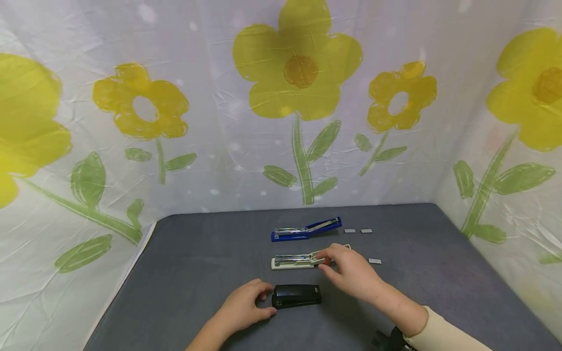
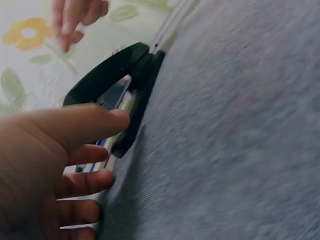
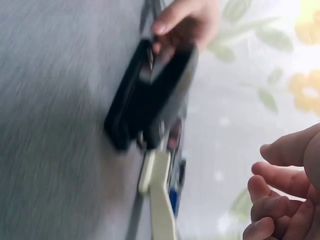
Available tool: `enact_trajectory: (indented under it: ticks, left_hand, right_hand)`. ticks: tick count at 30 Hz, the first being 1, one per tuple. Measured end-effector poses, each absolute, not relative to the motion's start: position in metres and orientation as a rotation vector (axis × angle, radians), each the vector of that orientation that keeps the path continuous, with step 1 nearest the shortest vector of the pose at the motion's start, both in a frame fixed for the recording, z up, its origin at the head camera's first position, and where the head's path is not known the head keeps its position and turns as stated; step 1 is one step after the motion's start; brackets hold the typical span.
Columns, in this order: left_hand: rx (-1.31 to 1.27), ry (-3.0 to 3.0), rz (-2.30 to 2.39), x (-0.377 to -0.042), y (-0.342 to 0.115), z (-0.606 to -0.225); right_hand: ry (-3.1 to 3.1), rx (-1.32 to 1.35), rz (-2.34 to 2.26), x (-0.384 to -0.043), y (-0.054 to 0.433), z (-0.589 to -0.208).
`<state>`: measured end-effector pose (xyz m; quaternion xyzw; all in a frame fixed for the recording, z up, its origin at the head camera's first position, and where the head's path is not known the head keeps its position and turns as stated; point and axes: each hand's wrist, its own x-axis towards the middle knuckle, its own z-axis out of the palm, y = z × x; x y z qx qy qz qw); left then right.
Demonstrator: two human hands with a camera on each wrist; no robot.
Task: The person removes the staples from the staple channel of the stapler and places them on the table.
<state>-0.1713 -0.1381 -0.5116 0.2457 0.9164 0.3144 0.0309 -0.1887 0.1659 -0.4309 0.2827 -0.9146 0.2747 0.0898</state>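
Note:
A black stapler (image 1: pixel 296 295) lies closed on the grey table. My left hand (image 1: pixel 246 307) is at its left end, thumb and fingers spread around that end without a clear grip; in the left wrist view the thumb (image 2: pixel 95 122) overlaps the stapler (image 2: pixel 112 75). Behind it sits a cream stapler (image 1: pixel 293 262) with its top folded open. In the head view my right hand (image 1: pixel 351 273) covers part of that top. The right wrist view has the right hand (image 3: pixel 287 185) apart from the cream stapler (image 3: pixel 160 192), fingers loosely bent around nothing.
Farther back lies a blue stapler (image 1: pixel 290 234), opened up. Two small staple strips (image 1: pixel 349 231) are to its right, and another strip (image 1: pixel 375 261) lies right of the cream stapler. A black device (image 1: pixel 392 340) sits by the right sleeve. Flowered cloth (image 1: pixel 219 185) hangs around the table.

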Motion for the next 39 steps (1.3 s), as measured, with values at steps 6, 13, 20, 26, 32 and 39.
enact_trajectory:
  ticks: [6,13,20,26,32,39]
  left_hand:
    - [0.776,2.912,0.931,-0.168,-0.134,-0.519]
    - [0.759,2.877,0.977,-0.167,-0.134,-0.518]
    - [0.763,2.874,1.017,-0.168,-0.135,-0.521]
    - [0.757,2.865,1.050,-0.170,-0.137,-0.522]
    - [0.745,2.858,1.056,-0.170,-0.137,-0.520]
    - [0.752,2.842,1.075,-0.170,-0.137,-0.520]
  right_hand:
    - [-2.747,1.024,0.750,-0.185,0.124,-0.437]
    - [-2.861,1.099,0.594,-0.182,0.087,-0.443]
    - [-2.946,1.084,0.338,-0.179,0.064,-0.451]
    - [-2.907,1.082,0.240,-0.178,0.055,-0.458]
    - [-2.884,1.113,0.308,-0.180,0.056,-0.459]
    - [-2.897,1.140,0.492,-0.183,0.062,-0.458]
